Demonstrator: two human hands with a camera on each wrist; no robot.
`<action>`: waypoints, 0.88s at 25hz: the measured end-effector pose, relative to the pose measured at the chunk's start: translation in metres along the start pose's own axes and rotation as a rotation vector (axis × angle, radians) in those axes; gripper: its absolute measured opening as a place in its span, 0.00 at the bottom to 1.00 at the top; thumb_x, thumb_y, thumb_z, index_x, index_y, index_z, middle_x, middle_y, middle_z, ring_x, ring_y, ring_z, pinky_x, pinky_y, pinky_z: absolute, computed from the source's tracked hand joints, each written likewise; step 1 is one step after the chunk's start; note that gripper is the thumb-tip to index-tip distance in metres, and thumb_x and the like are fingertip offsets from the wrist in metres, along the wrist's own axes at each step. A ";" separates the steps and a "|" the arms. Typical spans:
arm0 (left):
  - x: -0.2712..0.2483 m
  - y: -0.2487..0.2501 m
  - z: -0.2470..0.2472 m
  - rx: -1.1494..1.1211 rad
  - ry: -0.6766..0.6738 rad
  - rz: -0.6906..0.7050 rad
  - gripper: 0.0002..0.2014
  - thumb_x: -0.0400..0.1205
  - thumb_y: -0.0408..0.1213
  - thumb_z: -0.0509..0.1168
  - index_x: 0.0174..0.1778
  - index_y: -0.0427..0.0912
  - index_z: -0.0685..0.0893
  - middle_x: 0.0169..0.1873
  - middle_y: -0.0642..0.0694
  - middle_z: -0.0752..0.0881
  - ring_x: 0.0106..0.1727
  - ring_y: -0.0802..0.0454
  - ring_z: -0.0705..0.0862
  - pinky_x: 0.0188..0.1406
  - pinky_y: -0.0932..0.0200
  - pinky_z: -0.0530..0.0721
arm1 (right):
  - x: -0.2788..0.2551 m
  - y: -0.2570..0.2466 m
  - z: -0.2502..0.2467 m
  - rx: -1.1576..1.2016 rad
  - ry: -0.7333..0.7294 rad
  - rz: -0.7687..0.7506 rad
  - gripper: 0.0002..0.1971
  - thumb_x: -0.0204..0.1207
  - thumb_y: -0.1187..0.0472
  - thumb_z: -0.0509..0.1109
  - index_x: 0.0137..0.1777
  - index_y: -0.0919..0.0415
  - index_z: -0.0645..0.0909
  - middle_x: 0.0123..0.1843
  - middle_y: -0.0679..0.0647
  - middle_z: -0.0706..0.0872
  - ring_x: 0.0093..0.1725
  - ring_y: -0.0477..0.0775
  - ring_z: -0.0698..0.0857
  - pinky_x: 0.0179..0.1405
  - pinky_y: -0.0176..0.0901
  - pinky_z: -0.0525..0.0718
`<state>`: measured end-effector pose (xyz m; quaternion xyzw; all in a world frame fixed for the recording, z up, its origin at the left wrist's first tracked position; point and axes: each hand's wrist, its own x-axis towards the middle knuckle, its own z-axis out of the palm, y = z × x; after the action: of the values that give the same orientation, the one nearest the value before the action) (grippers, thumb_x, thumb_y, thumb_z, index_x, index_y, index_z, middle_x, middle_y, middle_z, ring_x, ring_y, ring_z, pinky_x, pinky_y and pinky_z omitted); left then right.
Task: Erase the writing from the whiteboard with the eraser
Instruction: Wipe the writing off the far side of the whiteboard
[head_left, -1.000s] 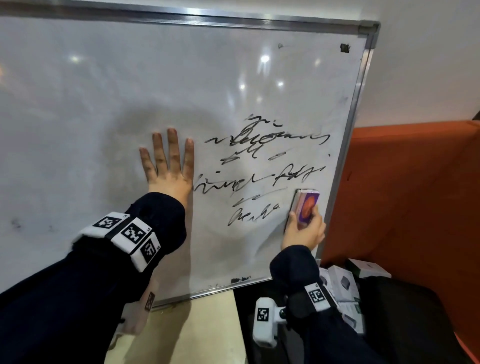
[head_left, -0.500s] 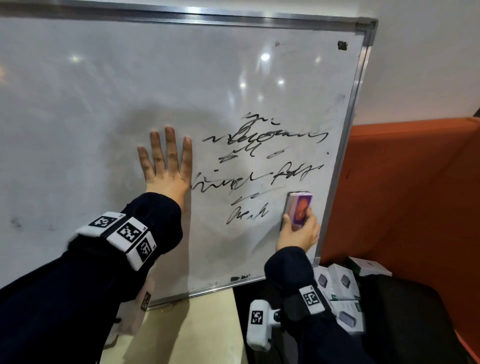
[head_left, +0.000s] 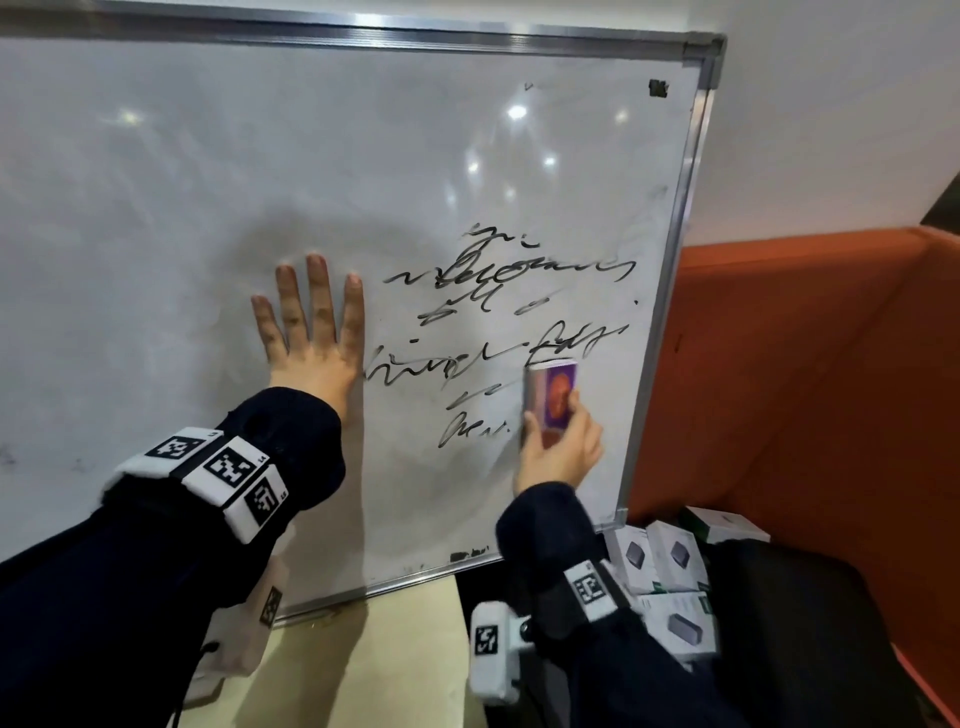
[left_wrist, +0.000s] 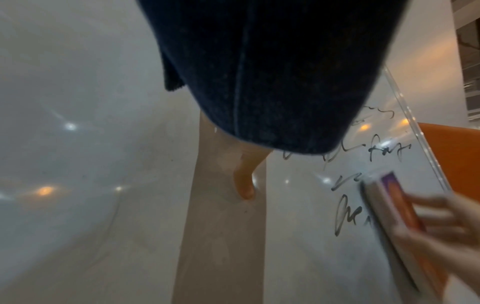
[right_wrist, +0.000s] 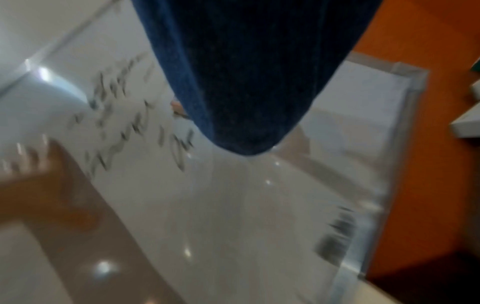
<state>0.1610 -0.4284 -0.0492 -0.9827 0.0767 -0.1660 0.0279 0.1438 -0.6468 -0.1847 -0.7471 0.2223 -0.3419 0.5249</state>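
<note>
A silver-framed whiteboard (head_left: 208, 182) leans upright and bears several lines of black scribbled writing (head_left: 509, 275) on its right half. My right hand (head_left: 558, 447) grips a purple and orange eraser (head_left: 551, 397) and presses it against the board over the right end of the bottom lines. My left hand (head_left: 311, 332) lies flat on the board with straight fingers, just left of the writing. In the left wrist view the eraser (left_wrist: 397, 218) covers the end of the lowest word, and a dark sleeve hides most of my left hand. The right wrist view is blurred.
An orange upholstered seat (head_left: 810, 374) stands right of the board. Several white product boxes (head_left: 670, 566) lie below the board's lower right corner beside dark fabric. A small black mark (head_left: 658, 88) sits in the board's top right corner, and smudges (head_left: 467, 553) near its bottom edge.
My right hand has slid the eraser leftward along the bottom lines, wiping away the right end of the lowest word. My left hand has stayed flat in place.
</note>
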 end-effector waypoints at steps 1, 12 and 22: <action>-0.001 -0.002 0.000 -0.002 0.004 0.006 0.63 0.66 0.13 0.68 0.79 0.42 0.24 0.75 0.32 0.21 0.70 0.30 0.15 0.65 0.31 0.19 | -0.018 0.005 0.001 -0.025 -0.061 -0.050 0.26 0.73 0.61 0.77 0.72 0.61 0.77 0.63 0.56 0.77 0.62 0.50 0.69 0.63 0.43 0.67; 0.000 -0.009 0.001 -0.040 -0.067 0.037 0.59 0.64 0.09 0.57 0.77 0.41 0.21 0.73 0.30 0.19 0.74 0.23 0.23 0.71 0.20 0.34 | -0.024 -0.008 0.006 0.022 -0.092 -0.078 0.25 0.72 0.64 0.79 0.70 0.58 0.79 0.61 0.53 0.77 0.62 0.47 0.68 0.63 0.41 0.70; 0.000 -0.004 -0.003 -0.063 -0.074 0.023 0.57 0.67 0.13 0.58 0.75 0.42 0.19 0.73 0.30 0.20 0.70 0.25 0.17 0.65 0.26 0.22 | -0.021 -0.020 0.016 0.121 0.017 -0.069 0.26 0.69 0.62 0.81 0.68 0.58 0.82 0.57 0.49 0.77 0.58 0.46 0.68 0.59 0.36 0.67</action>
<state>0.1604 -0.4247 -0.0461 -0.9877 0.0920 -0.1268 0.0017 0.1409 -0.6148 -0.1755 -0.7182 0.1798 -0.3791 0.5550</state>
